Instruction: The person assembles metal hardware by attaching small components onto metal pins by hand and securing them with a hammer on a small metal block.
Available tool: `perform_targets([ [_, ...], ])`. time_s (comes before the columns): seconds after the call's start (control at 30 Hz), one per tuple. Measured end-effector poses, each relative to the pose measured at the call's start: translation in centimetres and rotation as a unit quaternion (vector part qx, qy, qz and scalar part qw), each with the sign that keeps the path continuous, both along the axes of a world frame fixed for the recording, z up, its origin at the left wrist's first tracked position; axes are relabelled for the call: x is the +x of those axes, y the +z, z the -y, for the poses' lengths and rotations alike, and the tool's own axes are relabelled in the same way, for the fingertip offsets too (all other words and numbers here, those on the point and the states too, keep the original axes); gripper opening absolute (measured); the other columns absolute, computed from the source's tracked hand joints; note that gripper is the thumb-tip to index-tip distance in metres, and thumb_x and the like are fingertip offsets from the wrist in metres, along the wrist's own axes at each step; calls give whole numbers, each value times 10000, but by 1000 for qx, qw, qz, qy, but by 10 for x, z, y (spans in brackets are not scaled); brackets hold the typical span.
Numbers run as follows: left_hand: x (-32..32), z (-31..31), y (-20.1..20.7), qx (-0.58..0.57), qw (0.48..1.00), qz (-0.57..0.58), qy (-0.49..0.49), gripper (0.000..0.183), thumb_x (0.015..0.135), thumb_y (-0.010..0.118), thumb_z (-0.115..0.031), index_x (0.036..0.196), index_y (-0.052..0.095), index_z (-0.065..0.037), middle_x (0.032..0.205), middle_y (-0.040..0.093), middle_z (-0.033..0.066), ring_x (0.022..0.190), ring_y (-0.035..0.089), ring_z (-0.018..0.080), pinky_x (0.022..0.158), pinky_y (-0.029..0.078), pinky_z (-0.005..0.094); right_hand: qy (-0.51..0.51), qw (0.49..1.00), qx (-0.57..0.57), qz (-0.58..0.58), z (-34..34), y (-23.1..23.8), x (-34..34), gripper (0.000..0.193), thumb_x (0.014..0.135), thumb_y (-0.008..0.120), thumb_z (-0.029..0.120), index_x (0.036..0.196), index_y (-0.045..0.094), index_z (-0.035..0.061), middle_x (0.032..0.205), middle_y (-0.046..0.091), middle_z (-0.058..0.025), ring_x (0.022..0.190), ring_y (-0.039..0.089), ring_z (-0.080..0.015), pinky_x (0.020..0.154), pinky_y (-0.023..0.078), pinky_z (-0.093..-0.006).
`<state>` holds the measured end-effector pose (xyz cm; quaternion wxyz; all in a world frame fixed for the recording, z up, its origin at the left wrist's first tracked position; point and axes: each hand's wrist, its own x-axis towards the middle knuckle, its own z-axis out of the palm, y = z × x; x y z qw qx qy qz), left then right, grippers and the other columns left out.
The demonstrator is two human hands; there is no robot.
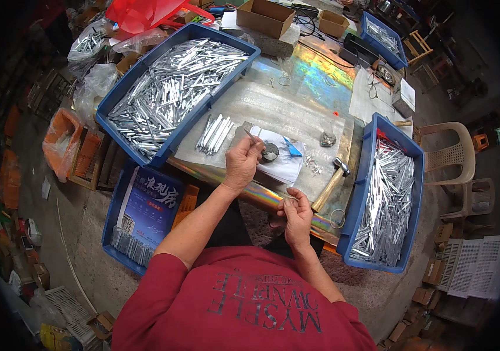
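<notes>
My left hand (pixel 242 162) pinches a thin metal strip (pixel 250 136), its end pointing away toward the table's far side. Right beside it sits a dark round metal block (pixel 270 152) on a white paper pad (pixel 283 170). Closed fingertips mark my right hand (pixel 297 217), held at the table's near edge; whatever small piece is between them is too small to name. Left of the pad lies a bunch of silver metal strips (pixel 214 136). Several tiny metal pieces (pixel 313 164) are scattered right of the pad, near a wooden-handled hammer (pixel 328 187).
A blue bin (pixel 204 107) heaped with metal strips stands at the table's left; another blue bin (pixel 421 193) of strips is at the right. Below left is a blue crate (pixel 109 227). Cardboard boxes (pixel 262 17) sit at the back. A plastic chair (pixel 452 153) stands right.
</notes>
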<state>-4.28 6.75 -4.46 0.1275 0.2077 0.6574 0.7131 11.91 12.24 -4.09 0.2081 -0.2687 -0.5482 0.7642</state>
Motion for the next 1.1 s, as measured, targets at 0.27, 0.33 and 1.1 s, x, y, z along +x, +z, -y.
perform_targets([
  [0.27,-5,2,4,-61,979,-195,19,79,789,543,-99,779,540,-21,671,565,43,560,512,79,477,402,202,-7,1000,1,2,-6,3,-2,233,833,438,69,1044,415,-28,709,499,-30,599,451,-62,549,377,-173],
  [0.33,-8,3,16,-68,950,-302,-37,49,742,543,-48,774,525,-16,676,544,118,610,539,272,539,416,308,-15,998,64,-20,-15,5,-7,214,834,429,63,1025,428,-34,711,498,-31,596,448,-62,547,374,-176],
  [1.1,-11,-5,0,-24,950,-313,-15,87,736,548,-91,723,548,-5,679,565,104,622,555,244,556,427,299,2,749,642,-162,-38,24,-82,224,655,567,-35,876,542,-19,760,559,-130,614,539,-260,544,426,-323],
])
